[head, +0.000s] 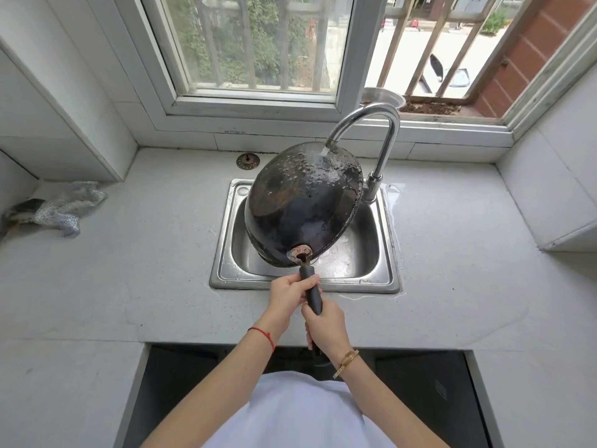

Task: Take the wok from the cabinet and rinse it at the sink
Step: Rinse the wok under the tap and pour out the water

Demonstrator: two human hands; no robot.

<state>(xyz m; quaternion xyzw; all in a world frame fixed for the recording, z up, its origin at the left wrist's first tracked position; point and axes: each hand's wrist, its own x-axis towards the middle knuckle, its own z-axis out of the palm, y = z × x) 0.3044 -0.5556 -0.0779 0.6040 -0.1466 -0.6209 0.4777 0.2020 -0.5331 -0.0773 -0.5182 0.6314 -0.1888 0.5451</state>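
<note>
- While both hands grip its handle [312, 291], the wok [303, 203] hangs bottom-up over the sink [386, 253], beyond the fingers
- Left hand [289, 294] fingers curl round the handle; right hand [326, 324] clasps just behind
- Faucet [381, 130] water strikes the wok's far side

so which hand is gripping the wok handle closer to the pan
The left hand, with the red string on its wrist, grips nearer the wok; the right hand holds the handle's end.

A faint dark marking on the window sill [235, 132] may be print, but it is unreadable
</note>
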